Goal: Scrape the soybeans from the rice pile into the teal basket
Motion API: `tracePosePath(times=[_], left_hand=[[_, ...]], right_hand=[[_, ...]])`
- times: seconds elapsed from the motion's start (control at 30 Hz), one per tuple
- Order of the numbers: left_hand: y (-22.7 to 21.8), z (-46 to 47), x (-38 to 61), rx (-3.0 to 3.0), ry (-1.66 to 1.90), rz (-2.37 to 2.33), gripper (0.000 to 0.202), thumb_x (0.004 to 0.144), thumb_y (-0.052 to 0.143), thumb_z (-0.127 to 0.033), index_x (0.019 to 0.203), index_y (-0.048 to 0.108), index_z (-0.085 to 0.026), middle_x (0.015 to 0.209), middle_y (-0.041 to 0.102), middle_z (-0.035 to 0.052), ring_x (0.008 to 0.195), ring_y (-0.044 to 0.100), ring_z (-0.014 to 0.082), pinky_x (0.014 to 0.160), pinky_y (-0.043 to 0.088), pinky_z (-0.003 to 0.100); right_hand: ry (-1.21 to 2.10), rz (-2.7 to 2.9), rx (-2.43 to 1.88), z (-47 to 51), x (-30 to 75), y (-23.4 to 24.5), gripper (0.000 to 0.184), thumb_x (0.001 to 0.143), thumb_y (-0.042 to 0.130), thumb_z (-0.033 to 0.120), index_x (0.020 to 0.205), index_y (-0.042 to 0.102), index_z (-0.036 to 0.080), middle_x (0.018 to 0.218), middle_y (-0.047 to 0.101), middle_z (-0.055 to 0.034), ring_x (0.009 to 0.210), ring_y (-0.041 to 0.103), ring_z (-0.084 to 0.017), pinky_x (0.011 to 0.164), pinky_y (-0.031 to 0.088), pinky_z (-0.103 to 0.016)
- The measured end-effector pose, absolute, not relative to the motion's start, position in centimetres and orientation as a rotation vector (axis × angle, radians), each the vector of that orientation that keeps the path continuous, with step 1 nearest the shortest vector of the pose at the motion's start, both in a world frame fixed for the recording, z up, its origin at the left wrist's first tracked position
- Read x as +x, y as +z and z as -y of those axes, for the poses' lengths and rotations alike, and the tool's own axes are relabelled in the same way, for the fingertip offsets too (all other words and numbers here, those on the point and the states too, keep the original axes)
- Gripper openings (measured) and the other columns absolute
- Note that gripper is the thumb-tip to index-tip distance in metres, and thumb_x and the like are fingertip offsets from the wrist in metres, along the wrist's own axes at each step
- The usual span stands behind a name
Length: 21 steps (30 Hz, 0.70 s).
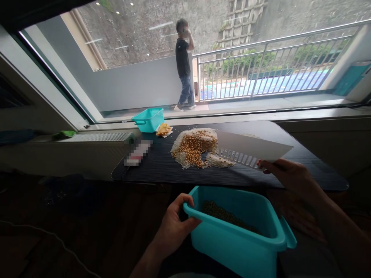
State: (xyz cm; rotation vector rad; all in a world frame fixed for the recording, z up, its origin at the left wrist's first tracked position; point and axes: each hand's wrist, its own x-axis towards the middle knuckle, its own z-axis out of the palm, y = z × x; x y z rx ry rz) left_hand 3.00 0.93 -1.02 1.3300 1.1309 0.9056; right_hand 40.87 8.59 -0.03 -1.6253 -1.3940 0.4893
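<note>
My left hand grips the left handle of a teal plastic tub held below the table's front edge; dark green beans lie in its bottom. My right hand pinches the near end of a white slotted scraper board that rests slanted on the black table. The board's far edge touches a heap of white rice mixed with yellow soybeans in the table's middle.
A second teal tub stands at the table's back left, with a yellow cloth-like item beside it. A blurred packet lies at the left. Behind the window a person stands on a balcony with a metal railing.
</note>
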Motion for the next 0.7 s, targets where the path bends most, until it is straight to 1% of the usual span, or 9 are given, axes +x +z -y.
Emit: tracePosePath(times=[0.2, 0.37, 0.47, 0.6, 0.7], left_hand=[[-1.1, -1.0, 3.1, 1.328, 0.900, -1.103, 0.030, 0.081, 0.084, -0.040, 0.089, 0.060, -0.022, 0.077, 0.046, -0.0054, 0.071, 0.043, 0.0144, 0.064, 0.039, 0.023], [-1.2, -1.0, 3.2, 1.320, 0.889, -1.109, 0.030, 0.079, 0.084, -0.038, 0.089, 0.060, -0.022, 0.076, 0.044, -0.0065, 0.071, 0.041, 0.0143, 0.064, 0.038, 0.023], [-1.3, -1.0, 3.2, 1.323, 0.904, -1.096, 0.030, 0.079, 0.085, -0.036, 0.088, 0.060, -0.023, 0.075, 0.043, -0.0068, 0.071, 0.041, 0.0141, 0.065, 0.038, 0.022], [-1.2, -1.1, 3.3, 1.330, 0.911, -1.081, 0.030, 0.081, 0.085, -0.039, 0.087, 0.059, -0.023, 0.075, 0.043, -0.0070, 0.071, 0.041, 0.0139, 0.065, 0.039, 0.022], [-1.1, -1.1, 3.3, 1.324, 0.900, -1.059, 0.030, 0.082, 0.084, -0.038, 0.087, 0.059, -0.023, 0.074, 0.043, -0.0072, 0.069, 0.040, 0.0134, 0.063, 0.038, 0.022]], right_hand=[[0.549, 1.379, -1.676, -6.0, 40.3, 1.3, 0.047, 0.063, 0.081, 0.072, 0.069, 0.081, 0.025, 0.073, 0.082, -0.0080, 0.074, 0.077, -0.032, 0.064, 0.060, -0.037], [0.507, 1.327, -1.780, -5.1, 40.3, 2.3, 0.048, 0.060, 0.076, 0.074, 0.063, 0.076, 0.027, 0.068, 0.079, -0.0079, 0.072, 0.076, -0.033, 0.062, 0.060, -0.040], [0.474, 1.246, -1.849, -4.3, 41.2, 2.0, 0.050, 0.056, 0.074, 0.077, 0.061, 0.074, 0.027, 0.066, 0.077, -0.0077, 0.065, 0.072, -0.030, 0.054, 0.056, -0.039], [0.410, 1.217, -1.841, -2.8, 41.9, 1.4, 0.052, 0.055, 0.072, 0.082, 0.057, 0.073, 0.030, 0.057, 0.072, -0.0041, 0.054, 0.064, -0.025, 0.044, 0.049, -0.035], [0.404, 1.171, -1.806, -1.5, 41.7, 1.3, 0.046, 0.053, 0.077, 0.078, 0.056, 0.075, 0.032, 0.057, 0.073, -0.0034, 0.053, 0.066, -0.026, 0.043, 0.050, -0.034]])
